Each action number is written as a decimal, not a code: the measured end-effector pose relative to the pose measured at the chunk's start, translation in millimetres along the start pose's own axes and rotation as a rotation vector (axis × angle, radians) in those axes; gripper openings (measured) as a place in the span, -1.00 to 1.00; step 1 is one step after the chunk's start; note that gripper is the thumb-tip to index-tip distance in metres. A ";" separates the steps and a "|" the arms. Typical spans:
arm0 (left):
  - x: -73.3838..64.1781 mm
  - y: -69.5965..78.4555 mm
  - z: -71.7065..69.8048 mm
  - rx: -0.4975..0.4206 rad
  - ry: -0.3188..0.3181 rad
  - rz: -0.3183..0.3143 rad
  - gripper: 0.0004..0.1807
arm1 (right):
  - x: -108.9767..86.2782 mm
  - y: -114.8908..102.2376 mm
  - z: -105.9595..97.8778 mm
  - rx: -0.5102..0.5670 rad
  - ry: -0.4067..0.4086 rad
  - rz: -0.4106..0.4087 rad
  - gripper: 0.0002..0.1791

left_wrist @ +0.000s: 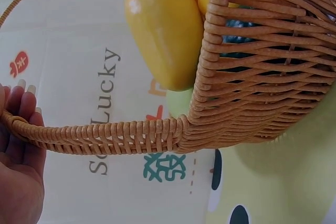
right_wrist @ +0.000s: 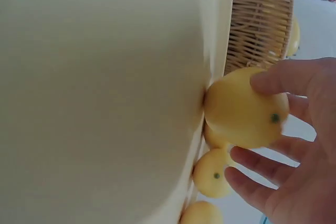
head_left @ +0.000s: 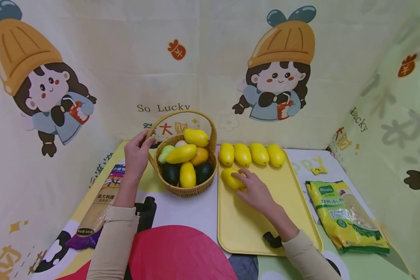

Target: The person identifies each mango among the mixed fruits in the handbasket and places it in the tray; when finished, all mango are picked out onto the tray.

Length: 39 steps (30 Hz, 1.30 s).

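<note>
In the head view my left hand point(head_left: 137, 151) holds the side of the wicker basket's handle point(head_left: 150, 134); the left wrist view shows the fingers point(left_wrist: 23, 100) behind it. The wicker basket point(head_left: 187, 190) contains yellow mangoes point(head_left: 182, 154), dark green avocados point(head_left: 170, 173), an orange fruit point(head_left: 200, 156) and a pale green fruit point(head_left: 165, 153). My right hand point(head_left: 255, 192) grips a mango point(right_wrist: 244, 108) between thumb and fingers, at the left side of the yellow tray point(head_left: 266, 221). Behind it, several mangoes point(head_left: 242, 154) lie in a row along the tray's far edge.
A yellow Knorr bag point(head_left: 346, 214) lies right of the tray, with a small yellow packet point(head_left: 318, 170) behind it. A pasta pack point(head_left: 98, 206) lies on the left, partly behind my left arm. A printed cloth backdrop point(head_left: 210, 77) stands behind the table.
</note>
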<state>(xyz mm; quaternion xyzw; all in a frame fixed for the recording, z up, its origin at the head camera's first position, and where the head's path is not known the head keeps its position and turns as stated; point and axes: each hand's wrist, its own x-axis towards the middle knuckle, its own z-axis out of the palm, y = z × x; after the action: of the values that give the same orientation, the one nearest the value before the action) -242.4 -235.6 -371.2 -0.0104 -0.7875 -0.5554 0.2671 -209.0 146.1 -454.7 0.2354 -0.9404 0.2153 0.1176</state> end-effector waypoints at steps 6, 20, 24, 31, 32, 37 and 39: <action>1.0 -2.2 -0.5 -0.013 0.001 0.009 -0.58 | -0.9 -4.1 5.3 0.022 -0.089 0.018 -0.43; 0.8 -0.7 0.1 -0.014 -0.005 0.001 -0.59 | 3.8 -10.2 13.3 0.158 -0.097 -0.013 -0.36; 0.2 -0.6 0.9 -0.010 0.001 0.009 -0.60 | 7.6 -12.3 13.1 0.111 -0.074 -0.031 -0.38; 0.4 -5.0 -0.1 -0.012 -0.008 -0.004 -0.58 | 15.0 -15.0 7.7 0.048 -0.065 -0.002 -0.38; 0.6 -4.7 -0.3 -0.014 -0.010 -0.009 -0.58 | 16.8 -15.8 5.7 0.050 -0.054 0.000 -0.38; 1.2 -1.8 -1.6 -0.020 -0.015 -0.015 -0.58 | 29.9 -19.9 -1.6 0.085 -0.003 -0.012 -0.42; 1.0 -0.7 -1.7 -0.022 -0.014 -0.018 -0.58 | 35.8 -22.1 -1.7 0.116 0.002 -0.026 -0.45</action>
<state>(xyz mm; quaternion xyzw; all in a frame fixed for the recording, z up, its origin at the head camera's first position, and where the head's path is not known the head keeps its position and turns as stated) -242.8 -237.6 -370.9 -0.0103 -0.7832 -0.5663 0.2565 -228.8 115.3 -434.0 0.2538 -0.9231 0.2682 0.1074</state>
